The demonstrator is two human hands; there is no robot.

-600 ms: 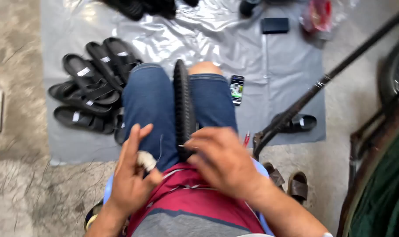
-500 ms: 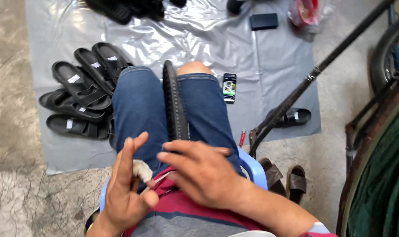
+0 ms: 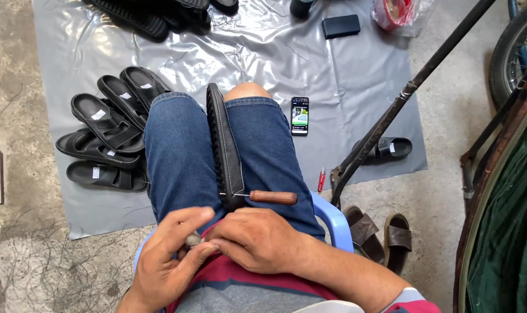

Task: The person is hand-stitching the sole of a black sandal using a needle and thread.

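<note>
Compared with the earlier frames, the right hand has come off the black sandal and drawn back to the lap, so that the wooden-handled awl, formerly covered, now shows; the left hand has closed in toward it.

Centre: the sandal stands on edge, clamped between the knees in blue denim shorts, its sole running from 12 o'clock down to 6 o'clock, white stitching along the edge. The awl is stuck crosswise through the near end of the sandal, handle pointing to 3 o'clock and resting on the right thigh; no hand touches it.

At 6 o'clock: the two hands meet, fingertips touching. The left hand pinches a small pale lump between thumb and fingers; what the lump is cannot be told. The right hand lies palm down, fingers curled toward the same spot; whether it grips anything cannot be told.

At 9 o'clock: a cluster of black sandals on a grey plastic sheet. At 1 o'clock of the knees, a phone with lit screen. At 3 o'clock, a dark metal bar slanting across, a small red tool near its foot. The person sits on a blue plastic stool.
</note>
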